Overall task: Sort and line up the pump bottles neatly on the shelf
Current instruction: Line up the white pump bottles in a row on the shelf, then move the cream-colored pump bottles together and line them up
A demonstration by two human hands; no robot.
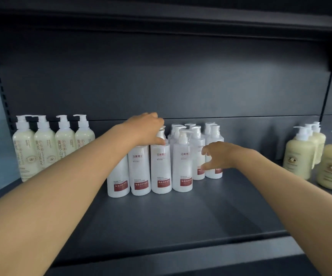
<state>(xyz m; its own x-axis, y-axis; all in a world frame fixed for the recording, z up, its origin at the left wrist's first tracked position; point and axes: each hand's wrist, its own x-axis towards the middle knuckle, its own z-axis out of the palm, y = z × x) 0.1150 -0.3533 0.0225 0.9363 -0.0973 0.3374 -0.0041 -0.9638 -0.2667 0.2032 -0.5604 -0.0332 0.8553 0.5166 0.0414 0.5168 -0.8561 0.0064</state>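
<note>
The left hand (147, 128) reaches over the front row of tall white plastic pump bottles with red labels (182, 166), its fingers curled down around the pump head and neck of one white bottle in that row (160, 166), gripping it near the top. That bottle stands upright on the dark grey metal shelf (161, 220), touching its neighbours on either side. Just to the left of this hand, partly behind the forearm, stand four upright pale green pump bottles with white pumps and Chinese lettering (44, 144), lined up side by side. The right hand (218, 156) hovers lower and to the right, fingers spread and half bent, open and holding nothing; its fingertips (205, 152) are just in front of the back cluster of white bottles, and whether they touch one cannot be told. Well to the right of this hand stands a group of squat cream-yellow pump bottles with white pumps (298, 156), also upright on the shelf. The shelf surface below both forearms is bare.
</note>
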